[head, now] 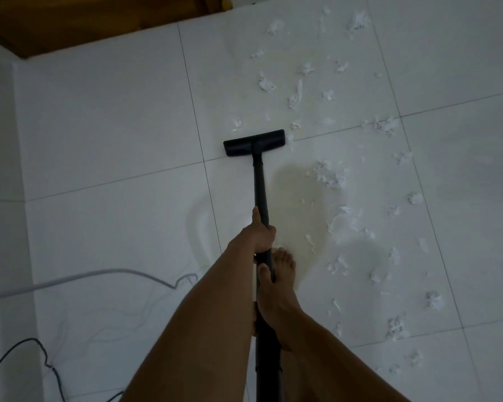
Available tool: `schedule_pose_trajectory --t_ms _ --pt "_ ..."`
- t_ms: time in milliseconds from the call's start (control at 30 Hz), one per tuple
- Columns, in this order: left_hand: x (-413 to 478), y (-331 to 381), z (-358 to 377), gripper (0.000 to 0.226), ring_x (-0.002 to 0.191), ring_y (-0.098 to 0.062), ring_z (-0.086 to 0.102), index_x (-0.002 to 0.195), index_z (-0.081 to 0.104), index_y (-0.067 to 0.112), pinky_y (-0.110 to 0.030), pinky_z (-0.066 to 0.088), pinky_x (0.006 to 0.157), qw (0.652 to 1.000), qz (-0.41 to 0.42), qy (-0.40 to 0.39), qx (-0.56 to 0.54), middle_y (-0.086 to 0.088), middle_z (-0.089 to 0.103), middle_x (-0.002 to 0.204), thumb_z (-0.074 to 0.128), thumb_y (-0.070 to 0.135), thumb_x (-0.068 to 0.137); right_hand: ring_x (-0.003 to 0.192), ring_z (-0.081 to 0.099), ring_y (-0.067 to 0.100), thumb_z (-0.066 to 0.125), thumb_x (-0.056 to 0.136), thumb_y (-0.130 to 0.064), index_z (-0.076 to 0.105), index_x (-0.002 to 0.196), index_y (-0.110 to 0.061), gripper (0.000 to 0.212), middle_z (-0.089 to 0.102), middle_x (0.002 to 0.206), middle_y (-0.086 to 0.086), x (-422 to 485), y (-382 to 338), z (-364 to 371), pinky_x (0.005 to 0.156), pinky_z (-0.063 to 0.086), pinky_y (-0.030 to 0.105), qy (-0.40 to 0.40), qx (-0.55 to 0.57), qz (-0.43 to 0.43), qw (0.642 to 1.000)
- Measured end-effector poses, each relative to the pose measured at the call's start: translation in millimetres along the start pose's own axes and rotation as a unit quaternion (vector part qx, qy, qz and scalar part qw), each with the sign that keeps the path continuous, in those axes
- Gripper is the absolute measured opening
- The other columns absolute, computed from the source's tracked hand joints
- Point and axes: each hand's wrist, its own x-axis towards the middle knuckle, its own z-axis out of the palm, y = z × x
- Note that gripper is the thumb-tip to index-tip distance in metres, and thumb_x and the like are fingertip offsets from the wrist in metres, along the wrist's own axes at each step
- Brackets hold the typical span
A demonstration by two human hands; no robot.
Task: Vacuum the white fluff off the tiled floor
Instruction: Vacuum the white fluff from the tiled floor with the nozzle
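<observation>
Gripping the wand [259, 184] with both fists, left hand [263, 235] ahead of right hand [271, 297], we aimed it straight forward, head [254, 142] crosswise, fluff [330, 175] scattered right.

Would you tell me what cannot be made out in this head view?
Head view throughout.
- The vacuum body: the wand leaves the bottom edge.
- What lies under the floor head: covered by it.
- The black cable ends: cut off by the left and bottom edges.
</observation>
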Motion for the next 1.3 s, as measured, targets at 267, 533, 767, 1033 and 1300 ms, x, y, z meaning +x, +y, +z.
schedule_pose_trajectory --t_ms 267,533,767,1033,1300 --pt "23 49 -55 0.079 0.110 -0.036 0.067 0.160 -0.024 0.039 -0.050 0.057 0.100 1.000 -0.003 0.003 -0.012 -0.021 0.064 0.132 0.036 0.037 0.110 0.144 0.023 0.024 0.000 0.081 -0.079 0.046 0.145 -0.022 0.097 0.036 0.154 0.005 136 28 11 0.120 0.014 0.044 0.121 -0.203 -0.003 0.972" --pt "40 70 -93 0.079 0.117 -0.037 0.065 0.161 -0.023 0.040 -0.052 0.051 0.109 1.000 0.004 0.012 -0.009 -0.021 0.059 0.141 0.037 0.038 0.109 0.117 0.058 0.020 0.025 0.110 -0.033 0.037 0.147 -0.018 0.041 0.052 0.138 0.022 40 -137 26 0.037 0.037 0.005 0.069 -0.054 0.070 0.994" --pt "53 82 -127 0.077 0.116 -0.039 0.065 0.162 -0.021 0.038 -0.050 0.052 0.107 1.000 0.015 0.020 0.007 -0.022 0.056 0.145 0.037 0.037 0.111 0.117 0.048 0.011 0.030 0.105 -0.055 0.027 0.140 -0.050 0.035 0.053 0.136 -0.010 149 -61 15 0.075 0.029 -0.009 0.157 0.043 0.032 0.986" --pt "75 89 -155 0.078 0.109 -0.036 0.066 0.162 -0.021 0.039 -0.048 0.054 0.102 0.999 0.028 0.023 0.011 -0.022 0.061 0.136 0.037 0.036 0.110 0.054 0.065 0.008 0.026 0.106 -0.048 0.032 0.150 -0.035 0.045 0.066 0.086 -0.005 133 -126 49 0.031 0.035 0.001 0.125 -0.087 0.021 0.988" --pt "100 105 -183 0.080 0.111 -0.036 0.067 0.160 -0.023 0.042 -0.050 0.056 0.101 0.999 0.037 0.012 0.015 -0.022 0.064 0.132 0.037 0.038 0.108 0.031 0.050 0.011 0.033 0.104 -0.049 0.051 0.114 -0.022 0.034 0.056 0.064 0.009 158 -152 57 0.038 0.044 0.018 0.092 0.019 0.046 0.995"
